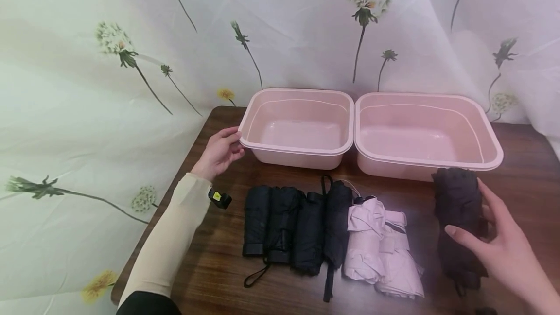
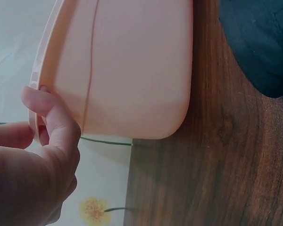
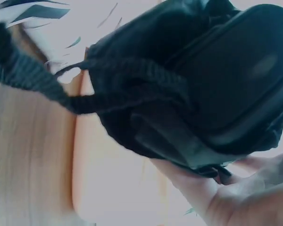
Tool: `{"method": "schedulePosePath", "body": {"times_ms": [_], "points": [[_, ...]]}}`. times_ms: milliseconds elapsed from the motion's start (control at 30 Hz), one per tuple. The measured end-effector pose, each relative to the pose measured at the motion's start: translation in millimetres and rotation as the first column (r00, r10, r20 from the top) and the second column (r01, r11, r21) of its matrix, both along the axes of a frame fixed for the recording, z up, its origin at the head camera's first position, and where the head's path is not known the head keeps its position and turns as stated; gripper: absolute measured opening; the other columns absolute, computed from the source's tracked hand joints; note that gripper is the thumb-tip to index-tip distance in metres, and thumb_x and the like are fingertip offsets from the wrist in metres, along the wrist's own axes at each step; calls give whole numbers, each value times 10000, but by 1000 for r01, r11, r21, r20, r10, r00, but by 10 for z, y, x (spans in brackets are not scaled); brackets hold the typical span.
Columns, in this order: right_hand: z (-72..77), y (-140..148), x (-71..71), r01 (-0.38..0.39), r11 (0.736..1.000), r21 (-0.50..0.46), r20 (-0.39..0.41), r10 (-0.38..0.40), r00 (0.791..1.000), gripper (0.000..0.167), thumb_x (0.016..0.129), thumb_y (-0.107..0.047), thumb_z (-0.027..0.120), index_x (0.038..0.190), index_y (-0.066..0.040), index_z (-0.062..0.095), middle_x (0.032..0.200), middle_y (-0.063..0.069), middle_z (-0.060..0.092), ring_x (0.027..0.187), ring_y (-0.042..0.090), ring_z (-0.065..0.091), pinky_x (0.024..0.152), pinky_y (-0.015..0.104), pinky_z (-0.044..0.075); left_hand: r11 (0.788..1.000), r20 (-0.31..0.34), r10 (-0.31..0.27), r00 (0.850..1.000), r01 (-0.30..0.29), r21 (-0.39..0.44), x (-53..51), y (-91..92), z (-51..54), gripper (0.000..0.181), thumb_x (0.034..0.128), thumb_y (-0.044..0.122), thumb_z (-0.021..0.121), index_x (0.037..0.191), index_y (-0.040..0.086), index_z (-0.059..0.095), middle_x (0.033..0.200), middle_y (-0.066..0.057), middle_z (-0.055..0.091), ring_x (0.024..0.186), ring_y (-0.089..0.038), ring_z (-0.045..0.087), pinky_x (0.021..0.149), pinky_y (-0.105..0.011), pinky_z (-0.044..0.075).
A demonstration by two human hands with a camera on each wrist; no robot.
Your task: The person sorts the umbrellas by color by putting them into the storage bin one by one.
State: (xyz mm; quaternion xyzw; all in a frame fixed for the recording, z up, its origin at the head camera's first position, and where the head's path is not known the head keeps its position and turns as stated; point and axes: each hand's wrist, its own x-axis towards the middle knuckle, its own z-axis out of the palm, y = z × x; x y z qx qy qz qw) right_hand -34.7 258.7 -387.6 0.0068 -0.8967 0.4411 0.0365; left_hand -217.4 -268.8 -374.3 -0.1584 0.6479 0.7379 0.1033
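Black folded umbrella (image 1: 458, 203) lies in our right grip (image 1: 500, 239), which curls round it near the right pink tub (image 1: 393, 165), while our left grip (image 1: 220, 152) pinches the left pink tub (image 1: 297, 157) by its rim.

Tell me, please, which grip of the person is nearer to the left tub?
Left. The left grip pinches the left tub at its left side; the right grip is farther, in front of the right tub, holding a black umbrella.
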Motion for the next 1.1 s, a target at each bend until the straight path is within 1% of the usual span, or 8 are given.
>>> {"method": "schedulePosePath", "body": {"times_ms": [67,267,433,467,633,767,1000,1100], "points": [[44,11,-25,-21,999,-32,-5,21,1000,971,828,-73,743,1543,-330,139,1040,-321,507,841,-134,588,600,134,505,1000,-3,-1,1000,1,13,-8,6,4,476,1001,201,513,1446,114,369,1265,-85,501,806,-124,608,707,-206,547],[133,6,-81,-78,974,-215,-32,72,997,905,846,67,659,1541,-279,193,1102,-277,563,942,-110,607,611,195,549,999,-8,-5,1000,5,37,-21,20,12,449,1015,155,477,1439,69,356,1143,-83,518,718,-100,598,635,-212,520],[146,-6,-139,-128,856,-501,-60,113,992,848,851,165,571,1527,-222,235,1201,-173,573,1005,-71,604,646,188,550,999,-10,-13,1000,13,31,-9,4,17,459,1014,165,480,1446,76,353,1170,-82,514,747,-106,595,663,-215,523],[143,-6,-150,-147,805,-575,-72,129,989,838,851,190,545,1523,-208,242,1229,-135,576,1020,-43,614,653,201,556,999,-11,-13,1000,13,30,-8,3,16,458,1014,165,480,1445,76,353,1173,-82,512,748,-106,594,665,-215,523],[164,-26,-211,-205,661,-722,-126,167,978,791,864,242,445,1512,-169,255,1278,-42,577,1064,40,628,709,245,572,1000,-18,-9,1000,10,28,-16,-2,2,450,1015,162,479,1439,74,358,1165,-82,509,739,-106,590,656,-214,521],[209,-50,-262,-220,586,-780,-144,173,974,746,880,243,404,1500,-152,282,1266,-3,596,1056,89,654,728,269,579,999,-20,-11,1000,12,34,-21,-3,-2,454,1015,153,477,1442,68,352,1164,-89,507,724,-104,588,645,-213,518],[338,-131,-366,-225,501,-836,-163,164,973,669,907,220,374,1483,-115,312,1270,43,573,1032,147,670,756,290,579,1000,-22,-11,1000,11,4,-21,-2,-2,442,1016,160,476,1434,68,364,1149,-79,514,730,-105,589,643,-212,521],[406,-178,-429,-230,431,-873,-180,153,972,679,908,224,354,1494,-117,307,1273,77,578,1045,181,668,765,318,581,1000,-21,-12,1000,12,-2,-23,0,2,445,1014,164,481,1434,69,366,1137,-74,516,736,-107,592,649,-214,525]]}}
